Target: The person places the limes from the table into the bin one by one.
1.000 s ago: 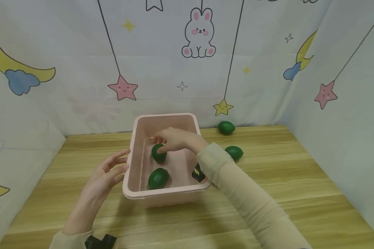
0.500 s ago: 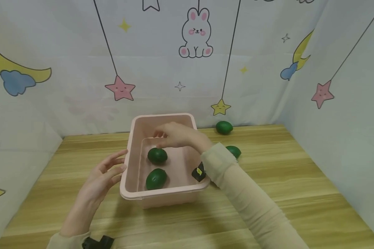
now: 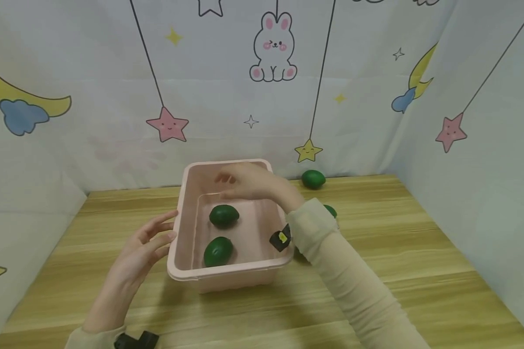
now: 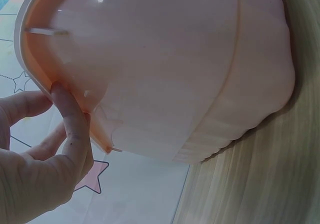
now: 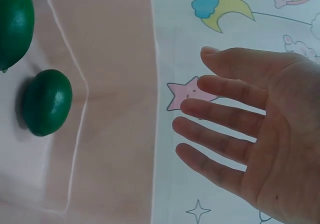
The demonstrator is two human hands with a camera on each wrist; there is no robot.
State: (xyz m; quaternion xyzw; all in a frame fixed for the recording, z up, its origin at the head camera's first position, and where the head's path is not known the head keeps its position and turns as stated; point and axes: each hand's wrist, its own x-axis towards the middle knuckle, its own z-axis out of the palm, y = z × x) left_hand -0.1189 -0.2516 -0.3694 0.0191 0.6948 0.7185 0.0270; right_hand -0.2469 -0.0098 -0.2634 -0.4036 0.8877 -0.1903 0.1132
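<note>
A pink plastic bin stands mid-table with two dark green oval fruits in it, one farther back and one nearer the front. My right hand hovers over the bin's back half, fingers spread and holding nothing. The right wrist view shows that open palm above the bin's wall, with both fruits lying below it. My left hand rests with straight fingers against the bin's left rim. In the left wrist view a fingertip touches the lip of the bin.
Two more green fruits lie on the wooden table to the right of the bin, one by the back curtain and one partly hidden behind my right sleeve. Printed curtains close off the back and both sides. Black wrist cameras sit on both arms.
My right hand has let go of the farther fruit and risen up and back over the bin. That fruit now lies on the bin's floor. The left hand has stayed at the rim.
</note>
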